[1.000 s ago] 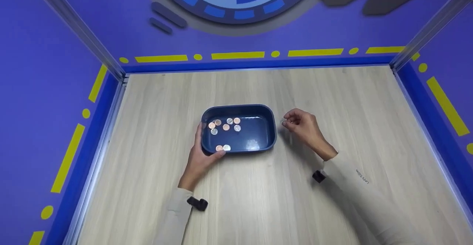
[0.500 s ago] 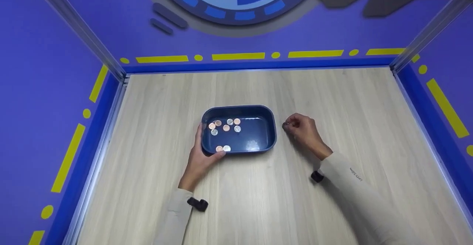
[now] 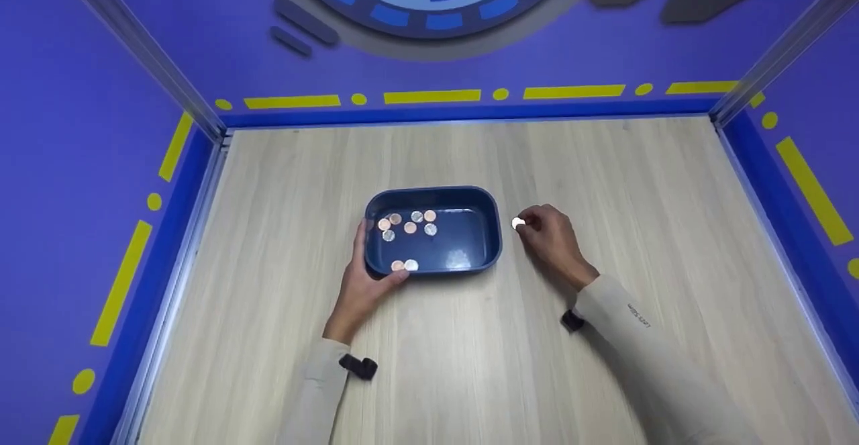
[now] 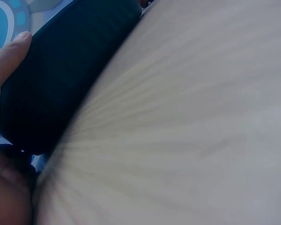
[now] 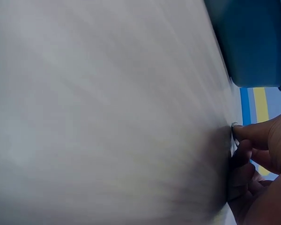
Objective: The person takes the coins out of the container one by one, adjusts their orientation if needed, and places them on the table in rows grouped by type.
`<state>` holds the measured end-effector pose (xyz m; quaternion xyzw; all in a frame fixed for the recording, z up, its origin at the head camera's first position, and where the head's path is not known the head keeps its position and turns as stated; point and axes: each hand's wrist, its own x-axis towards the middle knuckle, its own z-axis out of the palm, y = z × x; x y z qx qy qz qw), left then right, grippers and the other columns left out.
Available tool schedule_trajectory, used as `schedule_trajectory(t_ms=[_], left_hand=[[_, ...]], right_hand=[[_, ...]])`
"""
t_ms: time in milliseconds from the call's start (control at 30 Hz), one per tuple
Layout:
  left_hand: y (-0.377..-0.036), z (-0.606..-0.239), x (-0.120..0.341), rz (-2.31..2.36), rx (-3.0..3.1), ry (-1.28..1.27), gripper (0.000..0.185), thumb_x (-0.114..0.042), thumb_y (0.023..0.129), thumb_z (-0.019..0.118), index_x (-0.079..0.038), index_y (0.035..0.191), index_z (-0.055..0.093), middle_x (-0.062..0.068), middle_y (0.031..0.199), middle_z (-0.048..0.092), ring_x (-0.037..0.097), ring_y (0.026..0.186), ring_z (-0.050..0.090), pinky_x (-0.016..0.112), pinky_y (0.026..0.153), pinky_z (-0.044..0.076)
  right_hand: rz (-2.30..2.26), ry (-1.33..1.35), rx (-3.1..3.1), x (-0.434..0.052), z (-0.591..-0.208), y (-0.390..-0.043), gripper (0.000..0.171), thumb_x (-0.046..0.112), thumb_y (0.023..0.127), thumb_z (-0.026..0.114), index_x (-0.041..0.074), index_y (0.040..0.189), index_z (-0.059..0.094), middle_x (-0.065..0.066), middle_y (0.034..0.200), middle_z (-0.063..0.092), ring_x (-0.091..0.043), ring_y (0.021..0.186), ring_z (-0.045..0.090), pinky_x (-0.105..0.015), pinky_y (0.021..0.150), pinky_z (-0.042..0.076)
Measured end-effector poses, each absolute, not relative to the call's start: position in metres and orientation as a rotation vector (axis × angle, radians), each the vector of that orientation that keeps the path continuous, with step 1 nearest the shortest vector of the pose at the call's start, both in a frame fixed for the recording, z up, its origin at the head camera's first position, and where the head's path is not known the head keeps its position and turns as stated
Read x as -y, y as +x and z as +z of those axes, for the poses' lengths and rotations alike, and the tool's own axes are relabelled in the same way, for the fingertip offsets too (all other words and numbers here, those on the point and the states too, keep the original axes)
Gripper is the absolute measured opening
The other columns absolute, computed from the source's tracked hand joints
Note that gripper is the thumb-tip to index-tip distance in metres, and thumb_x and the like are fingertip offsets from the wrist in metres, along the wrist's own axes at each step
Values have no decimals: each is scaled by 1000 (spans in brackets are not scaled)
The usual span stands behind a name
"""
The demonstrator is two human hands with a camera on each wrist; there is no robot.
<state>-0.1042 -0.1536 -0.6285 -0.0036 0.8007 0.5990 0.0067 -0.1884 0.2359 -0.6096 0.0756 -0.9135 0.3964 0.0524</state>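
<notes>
Coin (image 3: 517, 223) pinched in right hand (image 3: 551, 238), left hand (image 3: 362, 288) gripping tray (image 3: 493, 227)

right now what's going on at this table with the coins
A person steadies a dark blue tray with the left hand, gripping its near-left corner. Eight coins lie inside it, most near the far-left side, two by the near wall. The right hand pinches a silver coin at the wooden table just right of the tray, outside it.
</notes>
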Motion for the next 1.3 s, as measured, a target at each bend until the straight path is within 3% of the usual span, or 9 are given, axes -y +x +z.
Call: schedule_trajectory(t_ms=[233,367,533,733,800,933,1033,1200,1300], left_hand=[[-112,-626,151,1875,-2509,-3,131,-45,81,98,-42,177,9,0,181,29,31,162,33,59,131,26],[-116,-626,147,1900,-2500,21,133,-45,80,99,-38,178,9,0,180,30,31,162,34,58,131,27],[-120,-626,145,1909,-2505,41,133,-44,80,99,-34,179,10,0,180,31,30,161,35,58,130,28],[-122,-623,149,1881,-2538,40,133,-43,80,99,-35,179,10,-1,180,31,29,162,34,57,131,28],[-121,-623,151,1874,-2541,28,132,-42,80,99,-37,178,11,-3,180,30,29,162,33,57,131,27],[-118,-624,154,1860,-2537,19,131,-42,81,98,-41,178,9,-3,181,28,30,163,33,57,131,27],[-114,-626,155,1862,-2538,17,132,-42,81,99,-37,178,10,-1,181,29,31,162,34,58,131,27],[-108,-630,155,1865,-2547,14,131,-44,81,98,-35,179,11,0,181,30,33,161,35,59,130,28],[-104,-632,154,1868,-2542,16,129,-44,82,97,-38,178,11,-1,181,29,33,162,35,59,130,28]], right_hand=[[1161,252,2764,-238,-606,-192,15,5,96,81,-3,109,81,-18,98,73,-34,91,69,-48,84,53],[1159,258,2757,-242,-604,-193,16,4,96,79,-3,110,82,-18,98,73,-34,90,69,-49,85,53],[1225,262,2748,-247,-600,-196,14,4,99,77,-2,110,83,-17,101,76,-27,92,68,-38,85,51],[1547,187,2684,-244,-587,-195,15,3,104,72,-6,113,80,-19,99,78,-27,78,69,-19,61,52],[1605,179,2673,-240,-582,-193,16,3,104,72,-7,115,79,-20,99,78,-30,77,70,-19,59,51],[1591,212,2659,-232,-569,-188,17,2,104,72,-8,115,79,-18,101,78,-28,81,70,-17,67,50],[1597,261,2644,-225,-559,-186,15,0,103,72,-9,114,79,-18,100,78,-27,81,71,-16,70,52],[1622,344,2643,-214,-547,-181,14,-2,102,72,-6,112,80,-17,96,78,-38,80,74,-17,66,53],[1628,386,2648,-207,-543,-179,13,-4,101,72,-6,111,80,-15,92,77,-34,78,72,-17,65,52]])
